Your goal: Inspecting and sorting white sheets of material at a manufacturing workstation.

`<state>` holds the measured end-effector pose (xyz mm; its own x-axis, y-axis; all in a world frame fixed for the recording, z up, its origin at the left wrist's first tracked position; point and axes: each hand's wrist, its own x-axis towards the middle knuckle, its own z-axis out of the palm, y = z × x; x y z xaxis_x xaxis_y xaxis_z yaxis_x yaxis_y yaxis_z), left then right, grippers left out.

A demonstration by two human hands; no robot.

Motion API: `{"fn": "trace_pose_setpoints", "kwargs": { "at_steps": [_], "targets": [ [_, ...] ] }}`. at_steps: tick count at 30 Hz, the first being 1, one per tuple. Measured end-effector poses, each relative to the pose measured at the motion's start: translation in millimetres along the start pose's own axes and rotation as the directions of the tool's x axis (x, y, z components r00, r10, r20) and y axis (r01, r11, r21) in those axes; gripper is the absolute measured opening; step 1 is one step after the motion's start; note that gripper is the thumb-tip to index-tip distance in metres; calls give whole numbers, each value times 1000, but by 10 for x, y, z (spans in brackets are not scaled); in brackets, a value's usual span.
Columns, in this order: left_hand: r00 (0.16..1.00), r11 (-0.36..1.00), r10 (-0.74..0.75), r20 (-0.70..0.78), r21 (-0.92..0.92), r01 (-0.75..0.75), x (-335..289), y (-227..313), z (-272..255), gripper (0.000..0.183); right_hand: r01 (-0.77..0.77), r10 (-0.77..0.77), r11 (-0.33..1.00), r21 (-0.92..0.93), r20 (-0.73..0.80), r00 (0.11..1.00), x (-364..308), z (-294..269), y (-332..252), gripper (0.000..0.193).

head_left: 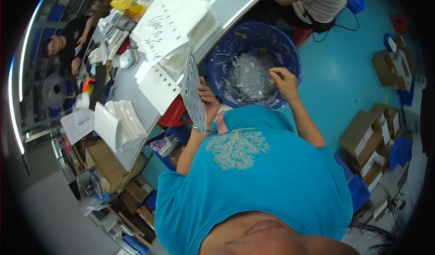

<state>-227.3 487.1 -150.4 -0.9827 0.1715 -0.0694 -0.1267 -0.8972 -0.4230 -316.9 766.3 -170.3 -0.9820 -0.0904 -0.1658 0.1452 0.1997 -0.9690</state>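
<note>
Left hand [207, 102]: closed around the lower edge of a perforated white sheet [194, 92], held upright and edge-on beside the bench [131, 96]. The sheet is thin and stiff-looking, with regular rows of small openings; many appear empty, though whether every one is cleared cannot be told at this angle.

Right hand [284, 80]: fingers pinched together over the near rim of a blue tub [253, 64], directly ahead of the hand. What, if anything, sits between the fingertips cannot be told.

The tub holds a layer of pale, translucent scrap [248, 76], its inner wall flecked with more. By that, a good amount of stripping seems already done.

Beyond the left hand, stacks of white sheets [181, 24] lie on the bench, with a further white stack [120, 123] lower on its left. These suggest considerable work remains, though processed and unprocessed stacks cannot be distinguished.

Cardboard boxes [367, 137] stand on the blue floor outside the right hand.
</note>
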Motion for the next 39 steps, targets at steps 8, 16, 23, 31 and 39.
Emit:
{"fn": "trace_pose_setpoints", "kwargs": {
  "at_steps": [8, 16, 23, 31, 39],
  "targets": [
    [975, 973, 224, -13, -59, -224, -347, -229, 249, 28, 5, 11, 986, -165, 92, 996, 48, 68, 245, 20],
    [602, 48, 798, 34, 992, -121, -995, 514, 655, 55, -471, 56, 841, 265, 824, 564, -283, 1145, -754, 44],
    [512, -285, 820, 256, 958, -23, -1390, 1335, 953, 59, -171, -25, 965, 198, 721, 692, -450, 2453, -762, 40],
    [406, -836, 347, 846, 82, 543, -2192, 1731, 1902, 60, 48, 39, 990, -132, 588, 808, 185, 3275, 120, 40],
    [649, -803, 419, 635, -74, 591, -2697, 2645, 2234, 46, 140, -16, 970, -201, 518, 855, 127, 3443, 143, 22]
  ]
}}
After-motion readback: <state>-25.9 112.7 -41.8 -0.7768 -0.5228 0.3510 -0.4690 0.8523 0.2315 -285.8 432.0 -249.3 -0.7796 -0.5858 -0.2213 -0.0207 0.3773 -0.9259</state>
